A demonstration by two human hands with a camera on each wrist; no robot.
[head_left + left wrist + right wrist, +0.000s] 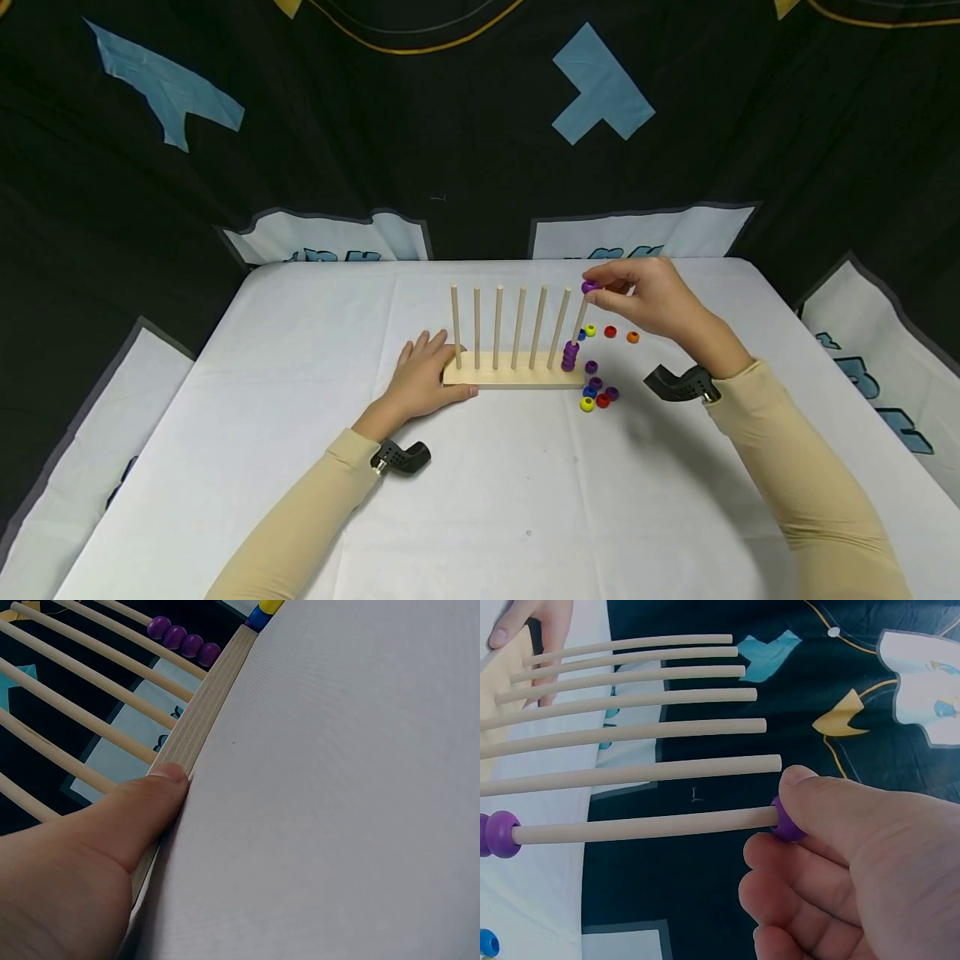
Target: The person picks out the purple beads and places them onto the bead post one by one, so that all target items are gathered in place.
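Note:
A wooden peg rack (513, 379) stands on the table, a row of upright pegs along its base. My left hand (422, 373) grips the base's left end, thumb along the front edge and fingers reaching behind. Between thumb and fingertips, my right hand (647, 293) pinches a purple bead (786, 820) at the tip of the rightmost peg (645, 826). The peg's tip meets the bead; how far it has entered is hidden. Several purple beads (570, 357) are stacked low on that same peg. The other pegs are bare.
Loose beads lie right of the rack: a red bead (610, 332), an orange bead (633, 337) and others behind, a yellow bead (587, 404), a blue bead (590, 392) and several more in front. A white cloth covers the table (480, 500); dark curtains (480, 150) surround it.

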